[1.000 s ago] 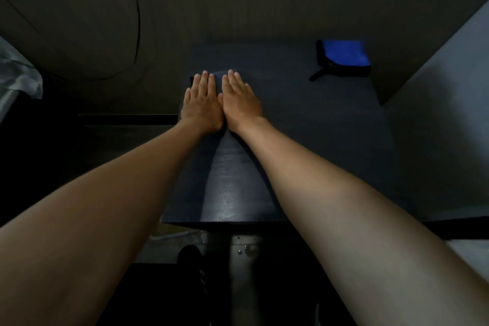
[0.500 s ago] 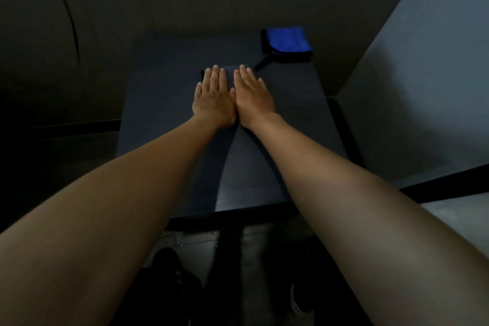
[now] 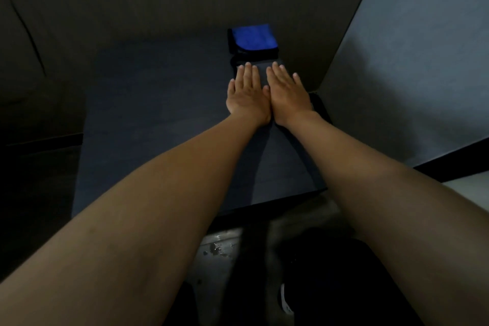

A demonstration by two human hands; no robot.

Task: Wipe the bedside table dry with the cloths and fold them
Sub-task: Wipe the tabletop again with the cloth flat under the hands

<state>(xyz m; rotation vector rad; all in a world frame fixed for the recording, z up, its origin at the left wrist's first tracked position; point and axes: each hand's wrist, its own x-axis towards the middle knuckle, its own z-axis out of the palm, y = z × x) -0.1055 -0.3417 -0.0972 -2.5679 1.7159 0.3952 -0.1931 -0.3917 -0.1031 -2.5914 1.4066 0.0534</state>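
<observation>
Both hands lie flat, palms down, side by side on a dark cloth (image 3: 262,67) spread on the bedside table (image 3: 158,103). The left hand (image 3: 247,98) and right hand (image 3: 288,96) touch at the thumbs, fingers straight and close together, gripping nothing. A folded blue cloth (image 3: 254,37) sits just beyond the fingertips, at the table's far edge near the wall.

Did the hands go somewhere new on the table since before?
Yes. Both flat hands, the left hand and right hand, slid the dark cloth from the table's left side toward the far right, ending just short of the folded blue cloth. The hands stayed side by side, palms down, and the blue cloth kept its corner.
</observation>
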